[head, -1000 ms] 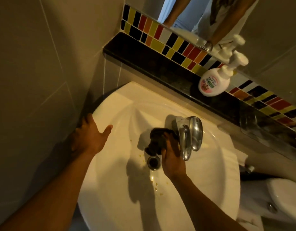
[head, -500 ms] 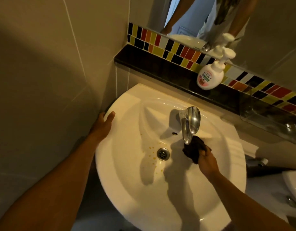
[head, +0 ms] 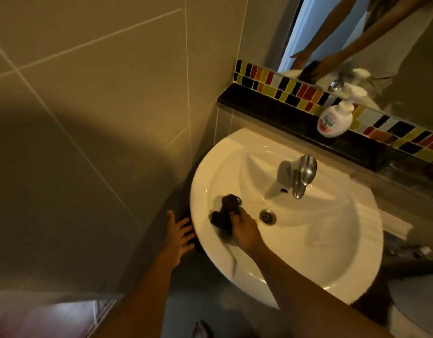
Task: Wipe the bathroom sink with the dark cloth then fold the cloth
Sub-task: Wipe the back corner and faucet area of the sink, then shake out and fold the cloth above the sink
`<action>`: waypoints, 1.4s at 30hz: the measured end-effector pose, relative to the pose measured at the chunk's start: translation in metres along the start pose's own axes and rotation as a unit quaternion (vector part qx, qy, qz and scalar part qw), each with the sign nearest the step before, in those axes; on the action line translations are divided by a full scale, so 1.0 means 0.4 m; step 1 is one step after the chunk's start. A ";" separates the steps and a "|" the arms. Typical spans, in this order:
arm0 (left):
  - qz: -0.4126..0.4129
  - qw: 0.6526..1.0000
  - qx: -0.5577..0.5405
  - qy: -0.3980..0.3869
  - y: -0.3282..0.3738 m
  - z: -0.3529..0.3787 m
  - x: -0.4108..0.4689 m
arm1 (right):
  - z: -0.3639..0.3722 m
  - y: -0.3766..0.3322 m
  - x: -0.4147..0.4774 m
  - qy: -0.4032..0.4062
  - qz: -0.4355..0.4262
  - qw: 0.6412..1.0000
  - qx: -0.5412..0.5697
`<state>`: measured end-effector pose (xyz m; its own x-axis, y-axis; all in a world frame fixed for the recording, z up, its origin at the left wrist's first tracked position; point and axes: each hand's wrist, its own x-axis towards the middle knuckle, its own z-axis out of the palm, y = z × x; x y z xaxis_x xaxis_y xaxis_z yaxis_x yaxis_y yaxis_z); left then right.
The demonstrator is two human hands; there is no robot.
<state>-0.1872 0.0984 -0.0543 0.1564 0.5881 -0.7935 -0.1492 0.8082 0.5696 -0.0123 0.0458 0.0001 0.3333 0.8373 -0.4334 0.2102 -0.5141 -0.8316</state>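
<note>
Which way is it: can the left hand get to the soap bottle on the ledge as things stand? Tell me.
Probably yes. The left hand hangs open and empty beside the sink rim, and nothing stands between it and the soap bottle on the black ledge. It is a long stretch across the basin, though.

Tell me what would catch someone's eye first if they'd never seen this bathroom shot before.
First, the white sink filling the middle, with the right hand pressing a bunched dark cloth against its left inner wall, beside the drain. The left hand hangs open outside the basin's left rim. Behind, a strip of bright coloured tiles runs above a dark ledge where a white pump bottle stands, with the chrome tap just below.
</note>
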 end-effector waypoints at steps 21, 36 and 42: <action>0.255 0.884 0.353 0.168 -0.090 0.136 -0.105 | -0.285 0.169 -0.292 -0.179 -0.062 0.931 -0.312; 0.268 0.854 0.293 -0.337 0.163 0.600 -0.385 | -0.658 -0.252 -0.232 0.060 -0.143 0.988 0.004; 0.385 0.841 0.238 -0.296 0.323 0.664 -0.461 | -0.724 -0.294 -0.215 0.061 -0.142 0.988 -0.010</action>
<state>0.0239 0.1020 0.2225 0.6720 0.7404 0.0149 -0.0423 0.0183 0.9989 0.2006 -0.0198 0.2358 0.3668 0.9201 -0.1376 0.3290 -0.2666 -0.9059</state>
